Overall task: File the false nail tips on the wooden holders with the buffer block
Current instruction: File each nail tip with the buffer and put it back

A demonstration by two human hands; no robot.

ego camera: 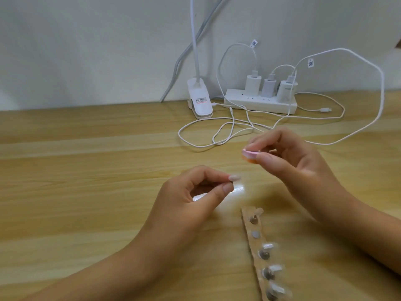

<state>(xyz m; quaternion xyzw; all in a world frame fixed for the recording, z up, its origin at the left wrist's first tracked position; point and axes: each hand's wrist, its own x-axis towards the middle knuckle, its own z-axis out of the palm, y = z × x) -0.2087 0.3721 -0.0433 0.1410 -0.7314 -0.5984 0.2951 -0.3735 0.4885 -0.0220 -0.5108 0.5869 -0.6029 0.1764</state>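
My left hand [191, 192] pinches a pale false nail tip [300, 177] between thumb and forefinger, a little above the wooden table; its holder is hidden in the fingers. My right hand [288, 155] pinches a small pink, white and orange buffer block [249, 155], held up and to the right of the nail tip, apart from it. A cork-coloured strip [249, 227] lies at the lower middle. It carries several small holders with clear nail tips [269, 246]; one round metal spot [256, 234] on it is bare.
At the back of the wooden table [86, 170] stand a white clip lamp [199, 98] and a white power strip [260, 101] with three chargers. Their white cables [227, 131] loop across the table behind my hands.
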